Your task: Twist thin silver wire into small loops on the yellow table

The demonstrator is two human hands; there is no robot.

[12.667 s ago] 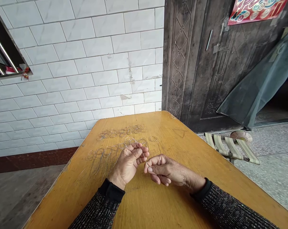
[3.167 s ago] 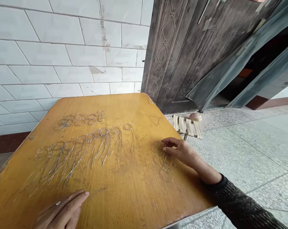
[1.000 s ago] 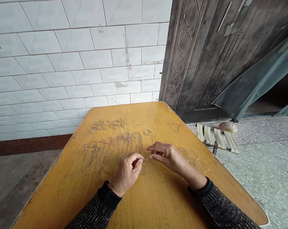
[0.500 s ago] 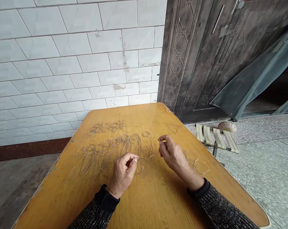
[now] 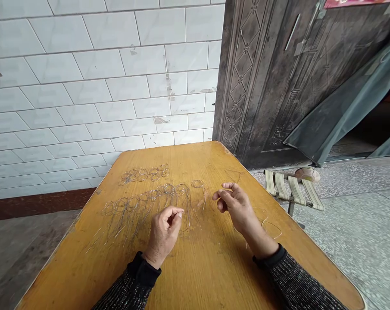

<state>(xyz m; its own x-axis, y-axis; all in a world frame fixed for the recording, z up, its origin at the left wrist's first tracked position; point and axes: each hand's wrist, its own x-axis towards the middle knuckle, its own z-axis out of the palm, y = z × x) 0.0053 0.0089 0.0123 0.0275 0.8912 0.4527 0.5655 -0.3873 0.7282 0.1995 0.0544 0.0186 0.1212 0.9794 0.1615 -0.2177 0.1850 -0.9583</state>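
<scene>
1. The tabletop (image 5: pixel 198 275) is yellow-brown, wood-grained, with rounded corners.
2. Small wire rings (image 5: pixel 142 174) lie near its far-left corner.
3. A row of long-tailed wire loops (image 5: pixel 154 194) runs from near the left edge towards the middle.
4. A separate wire coil (image 5: pixel 197 187) lies past the row's right end.
5. Loose wire loops (image 5: pixel 273 224) lie near the right edge, partly hidden.

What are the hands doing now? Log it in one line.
left hand: pinching thin wire | right hand: raised, half curled, hold unclear | table: looped wires lying in groups

Past your left hand (image 5: pixel 164 232), the wire (image 5: pixel 188 224) is too fine to trace; your right hand (image 5: pixel 241 211) partly hides wire loops (image 5: pixel 265 221).
</scene>
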